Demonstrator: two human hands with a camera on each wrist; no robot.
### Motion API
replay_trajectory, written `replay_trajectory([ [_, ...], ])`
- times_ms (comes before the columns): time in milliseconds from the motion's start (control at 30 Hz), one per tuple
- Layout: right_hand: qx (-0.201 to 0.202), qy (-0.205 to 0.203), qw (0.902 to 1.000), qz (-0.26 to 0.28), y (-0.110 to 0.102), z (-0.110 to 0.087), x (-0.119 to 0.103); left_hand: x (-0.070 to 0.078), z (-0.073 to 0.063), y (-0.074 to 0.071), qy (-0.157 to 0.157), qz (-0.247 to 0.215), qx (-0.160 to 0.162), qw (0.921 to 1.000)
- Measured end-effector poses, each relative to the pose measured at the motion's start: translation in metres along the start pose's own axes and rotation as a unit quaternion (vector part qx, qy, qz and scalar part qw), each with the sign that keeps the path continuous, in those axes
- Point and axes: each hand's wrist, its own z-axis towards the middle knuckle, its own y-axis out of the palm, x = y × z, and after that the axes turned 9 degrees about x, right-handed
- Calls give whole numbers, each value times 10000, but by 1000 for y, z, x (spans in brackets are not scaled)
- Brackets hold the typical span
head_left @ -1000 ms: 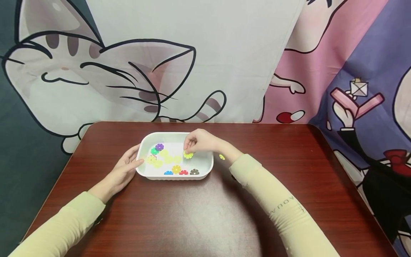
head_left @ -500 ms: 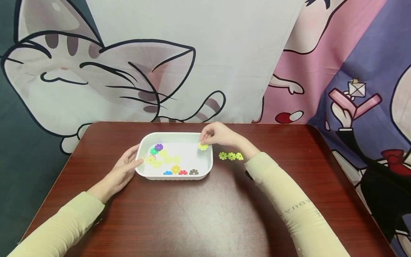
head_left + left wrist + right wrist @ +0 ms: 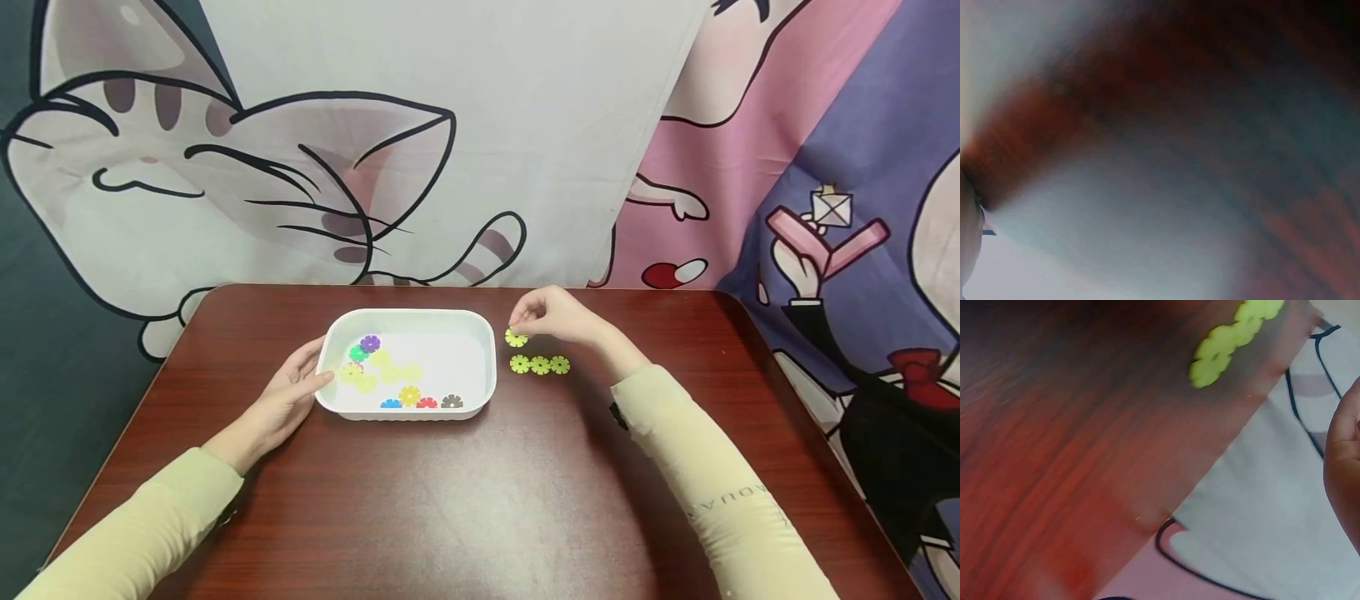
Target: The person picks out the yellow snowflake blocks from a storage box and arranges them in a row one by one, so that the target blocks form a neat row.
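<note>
My left hand (image 3: 285, 392) grips the left end of a white plastic tray (image 3: 465, 354), thumb over the rim. Inside the tray lie flower-shaped plastic discs: several pale yellow ones (image 3: 381, 358) and a purple disc (image 3: 370, 343) at the left, plus an orange-yellow disc (image 3: 409, 395) near the front wall. Right of the tray, my right hand (image 3: 555, 317) pinches a yellow-green flower disc (image 3: 516, 338) by its edge. Just in front of that disc, a row of three yellow-green flower discs (image 3: 540, 365) lies on the table. The right wrist view shows the same row (image 3: 1213, 356) at its top.
The brown wooden table (image 3: 450, 508) extends toward me and to both sides. Behind its far edge hangs a cloth backdrop (image 3: 525, 125) with cartoon figures. The left wrist view is mostly blurred.
My right hand has moved right, out of the tray and over the table, carrying the yellow-green disc. The row of three discs has come fully into sight. My left hand stays on the tray.
</note>
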Motion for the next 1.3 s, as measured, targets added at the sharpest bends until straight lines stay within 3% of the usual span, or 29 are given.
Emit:
replay_trajectory([
  [567,564,443,9973,-169,-26,-36,54,0,-1,-1,-43,30,16,10000],
  [1300,522,628,9962,-288,-36,-57,86,2,2,-2,-74,157,-56,9998],
])
